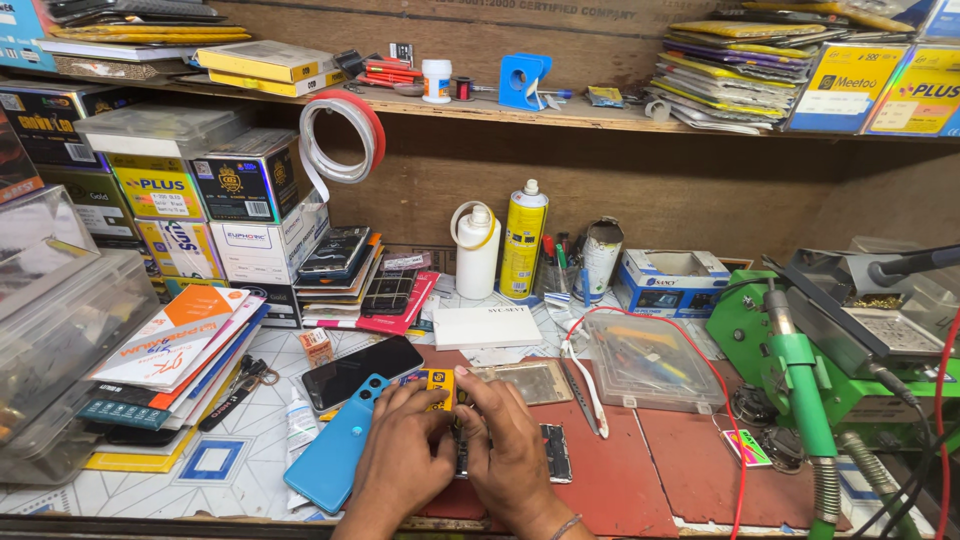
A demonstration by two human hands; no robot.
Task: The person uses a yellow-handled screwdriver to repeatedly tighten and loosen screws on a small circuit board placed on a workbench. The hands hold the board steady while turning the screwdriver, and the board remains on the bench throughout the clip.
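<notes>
Cluttered on every side, your bench leaves only a red mat (640, 455) to work on. At its near edge an opened phone (553, 452) lies flat, mostly hidden beneath your hands. Your left hand (400, 448) and right hand (508, 448) press together over it, fingers curled onto something small; what exactly they pinch, you cannot tell from here.

Touching your left wrist is a blue phone (335, 450), with a black phone (362, 371) just beyond it and a yellow card (436, 383) at your fingertips. A slip could shove the blue one toward the bench edge.

Tweezers (583, 398) and a metal frame (530, 381) lie just past your right hand, easy to knock. The red cable (735, 440) loops close by and could snag your wrist. The green hot-air station (800, 385) stands well apart.
</notes>
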